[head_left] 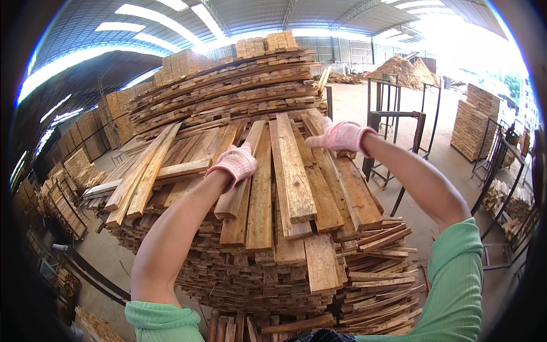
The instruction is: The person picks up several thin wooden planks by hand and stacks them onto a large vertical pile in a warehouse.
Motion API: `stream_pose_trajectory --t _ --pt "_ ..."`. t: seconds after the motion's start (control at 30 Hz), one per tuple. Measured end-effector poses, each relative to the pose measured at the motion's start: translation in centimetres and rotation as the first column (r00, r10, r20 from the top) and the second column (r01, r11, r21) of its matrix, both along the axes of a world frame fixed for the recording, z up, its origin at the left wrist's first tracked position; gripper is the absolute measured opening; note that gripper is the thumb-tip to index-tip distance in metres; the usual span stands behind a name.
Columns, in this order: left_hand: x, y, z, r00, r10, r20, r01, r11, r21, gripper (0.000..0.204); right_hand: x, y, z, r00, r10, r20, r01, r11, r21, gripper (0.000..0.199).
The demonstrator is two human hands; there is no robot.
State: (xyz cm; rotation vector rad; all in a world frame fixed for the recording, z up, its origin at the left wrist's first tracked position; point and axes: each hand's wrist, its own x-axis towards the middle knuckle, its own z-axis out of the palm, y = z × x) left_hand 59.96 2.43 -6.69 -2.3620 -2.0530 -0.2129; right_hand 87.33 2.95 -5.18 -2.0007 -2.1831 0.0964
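Atop the lumber stack [239, 279], a sawn plank [229, 206] lay under my gloved left hand [235, 164]; finger closure could not be determined. Toward the stack's right side, my gloved right hand [343, 138], thumb and fingers spread, was over sawn boards [359, 196].

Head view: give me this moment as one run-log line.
loose planks: side by side, some overlapping, atop timber stack | left hand: gloved, over one plank | right hand: gloved, over others

planks [296, 185] atop stack [245, 279] before me, second stack [222, 94] behind it, slats [382, 285] at its near right, frames [397, 115] off right, heap [396, 73] behind frames, third stack [474, 122] farther right
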Motion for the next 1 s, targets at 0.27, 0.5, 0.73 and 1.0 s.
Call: stream_pose_trajectory --t 0.27,0.5,0.73,1.0 --pt "0.2 -0.1 -0.2 0.988 -0.062 -0.140 0.067 0.997 0.031 0.052 -2.0 -2.5 2.2 0.993 -0.092 0.069 0.099 0.989 -0.112 0.078" --pt "2.8 -4.4 4.1 0.908 -0.368 0.202 0.281 0.891 0.357 0.034 -4.7 -7.1 7.9 0.971 -0.138 -0.193 0.127 0.990 -0.066 0.066" --pt "-3.4 -5.4 8.9 0.853 -0.340 0.395 0.144 0.882 0.448 0.024 -14.7 -8.9 5.8 0.939 0.032 -0.343 -0.059 0.996 -0.070 0.042" --pt "-6.6 -10.8 2.8 0.703 -0.564 0.433 0.277 0.778 0.564 0.030 -16.8 0.0 0.8 0.419 0.561 0.714 -0.609 0.757 -0.238 0.038"
